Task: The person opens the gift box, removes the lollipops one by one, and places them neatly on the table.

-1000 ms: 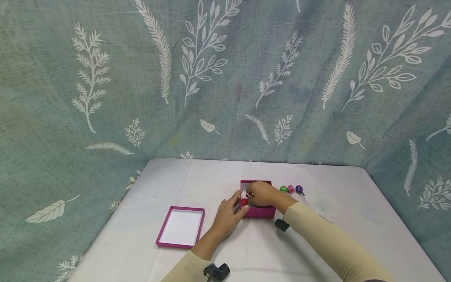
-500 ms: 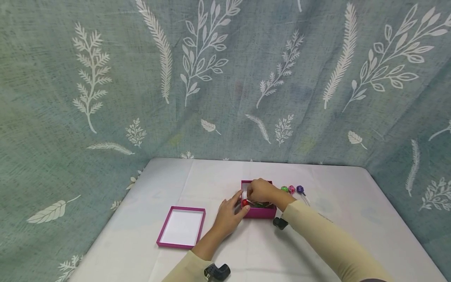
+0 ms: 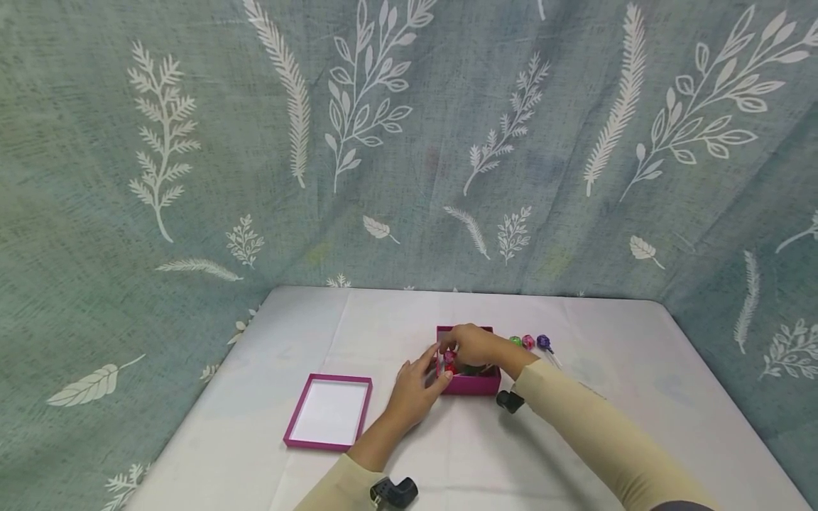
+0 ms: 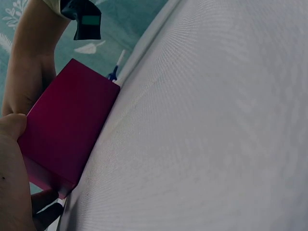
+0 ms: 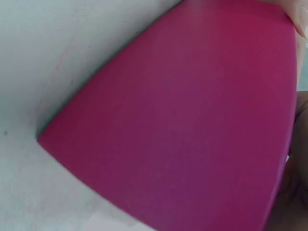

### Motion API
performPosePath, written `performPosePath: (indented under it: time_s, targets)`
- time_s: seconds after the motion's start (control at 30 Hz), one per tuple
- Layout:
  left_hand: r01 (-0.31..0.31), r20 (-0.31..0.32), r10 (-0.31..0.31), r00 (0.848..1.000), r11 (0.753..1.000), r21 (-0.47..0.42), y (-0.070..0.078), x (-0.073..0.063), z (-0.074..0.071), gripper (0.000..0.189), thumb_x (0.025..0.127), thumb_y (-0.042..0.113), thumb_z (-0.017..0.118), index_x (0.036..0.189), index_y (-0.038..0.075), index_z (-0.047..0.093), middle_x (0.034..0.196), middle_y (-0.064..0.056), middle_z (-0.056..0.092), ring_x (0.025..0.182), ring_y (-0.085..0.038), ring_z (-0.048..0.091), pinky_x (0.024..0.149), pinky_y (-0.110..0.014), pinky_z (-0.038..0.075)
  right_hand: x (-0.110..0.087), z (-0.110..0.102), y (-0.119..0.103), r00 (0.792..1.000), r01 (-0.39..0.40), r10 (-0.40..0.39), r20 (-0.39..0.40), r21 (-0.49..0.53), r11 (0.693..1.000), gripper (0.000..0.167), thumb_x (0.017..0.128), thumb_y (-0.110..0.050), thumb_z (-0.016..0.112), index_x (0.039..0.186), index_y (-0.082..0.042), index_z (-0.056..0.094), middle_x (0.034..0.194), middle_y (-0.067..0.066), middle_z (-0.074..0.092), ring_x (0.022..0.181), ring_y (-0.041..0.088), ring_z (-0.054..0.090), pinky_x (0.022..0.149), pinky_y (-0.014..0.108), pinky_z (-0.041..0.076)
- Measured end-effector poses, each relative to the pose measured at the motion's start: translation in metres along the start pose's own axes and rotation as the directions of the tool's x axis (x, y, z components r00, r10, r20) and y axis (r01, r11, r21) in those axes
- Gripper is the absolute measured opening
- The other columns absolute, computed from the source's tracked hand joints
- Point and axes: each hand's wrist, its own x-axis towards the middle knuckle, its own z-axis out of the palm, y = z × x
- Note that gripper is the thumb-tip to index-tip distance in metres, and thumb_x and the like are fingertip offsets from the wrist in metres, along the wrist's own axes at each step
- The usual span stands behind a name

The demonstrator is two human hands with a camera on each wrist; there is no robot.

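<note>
An open magenta box [image 3: 471, 385] stands on the table in the head view. My left hand [image 3: 412, 392] holds its left front corner, the thumb on the front rim and the fingers along the left side. My right hand [image 3: 474, 346] reaches down into the box from above, fingers bent at a pink lollipop [image 3: 449, 355]. A red lollipop [image 3: 450, 369] lies just below it inside the box. The right wrist view is mostly filled by the box front [image 5: 183, 120], which hides most of that hand. In the left wrist view, the left thumb [image 4: 14, 124] rests at the box rim.
Right of the box lie a green lollipop [image 3: 515, 341], a pink-and-white one and a purple lollipop [image 3: 543, 342]. The box lid [image 3: 328, 413], magenta-edged with a white inside, lies at the left. A leaf-patterned curtain [image 3: 409, 213] hangs behind the table [image 3: 447, 454].
My right hand has shifted slightly inside the box. The pink lollipop now shows under its fingers, above the red one. The left hand and the lid have stayed put.
</note>
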Motion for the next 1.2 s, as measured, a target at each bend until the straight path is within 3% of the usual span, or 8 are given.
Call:
performPosePath:
  time_s: [0.13, 0.37, 0.6, 0.8, 0.97, 1.2]
  targets:
    - [-0.002, -0.001, 0.002, 1.0, 1.0, -0.006, 0.0, 0.0, 0.0, 0.067, 0.093, 0.058, 0.053, 0.15, 0.026, 0.038, 0.136, -0.005, 0.057, 0.13, -0.024, 0.047, 0.113, -0.057, 0.017, -0.003, -0.002, 0.0, 1.0, -0.001, 0.001, 0.005, -0.01, 1.0, 0.03, 0.08, -0.002, 0.074, 0.105, -0.017, 0.074, 0.105, -0.002, 0.068, 0.094, 0.014, 0.06, 0.079, 0.033, 0.053]
    - [0.003, -0.006, -0.003, 1.0, 1.0, -0.003, -0.003, 0.0, 0.002, 0.069, 0.093, 0.061, 0.05, 0.151, 0.025, 0.038, 0.139, -0.004, 0.054, 0.13, -0.022, 0.047, 0.114, -0.056, 0.016, -0.01, -0.01, 0.004, 0.997, 0.054, -0.057, -0.053, -0.05, 0.997, 0.026, 0.084, -0.007, 0.073, 0.109, -0.013, 0.07, 0.099, -0.003, 0.067, 0.089, 0.013, 0.061, 0.077, 0.03, 0.053]
    - [0.008, 0.003, -0.008, 1.0, 1.0, 0.005, -0.002, 0.002, 0.0, 0.071, 0.093, 0.061, 0.05, 0.151, 0.023, 0.038, 0.14, -0.005, 0.054, 0.131, -0.023, 0.047, 0.114, -0.056, 0.015, -0.022, -0.025, 0.009, 0.995, 0.063, -0.062, -0.083, 0.01, 0.998, 0.039, 0.083, -0.003, 0.075, 0.121, -0.008, 0.067, 0.101, -0.003, 0.063, 0.092, 0.016, 0.062, 0.077, 0.03, 0.054]
    - [0.014, 0.011, -0.014, 1.0, 1.0, 0.014, -0.003, 0.004, 0.001, 0.073, 0.093, 0.062, 0.049, 0.151, 0.02, 0.037, 0.139, -0.005, 0.055, 0.131, -0.024, 0.046, 0.114, -0.055, 0.015, -0.033, -0.038, 0.014, 0.984, 0.112, -0.116, -0.136, -0.037, 0.993, 0.031, 0.084, -0.007, 0.076, 0.115, -0.011, 0.071, 0.101, -0.002, 0.059, 0.093, 0.014, 0.061, 0.081, 0.03, 0.053]
    - [0.024, 0.015, -0.024, 1.0, 1.0, 0.008, -0.004, 0.003, 0.003, 0.073, 0.092, 0.063, 0.049, 0.152, 0.023, 0.036, 0.14, -0.005, 0.054, 0.132, -0.023, 0.045, 0.115, -0.054, 0.014, -0.042, -0.046, 0.02, 0.981, 0.08, -0.069, -0.181, 0.054, 0.995, 0.029, 0.085, -0.008, 0.075, 0.113, -0.013, 0.072, 0.1, -0.002, 0.058, 0.092, 0.015, 0.062, 0.078, 0.029, 0.055]
    - [0.023, 0.012, -0.023, 1.0, 1.0, 0.001, -0.001, 0.002, 0.002, 0.071, 0.093, 0.061, 0.051, 0.152, 0.024, 0.036, 0.142, -0.005, 0.051, 0.133, -0.023, 0.044, 0.115, -0.055, 0.013, -0.059, -0.055, 0.031, 0.972, 0.027, 0.006, -0.235, 0.138, 0.99, 0.033, 0.087, -0.011, 0.073, 0.119, -0.014, 0.068, 0.113, 0.002, 0.059, 0.093, 0.018, 0.062, 0.073, 0.032, 0.055]
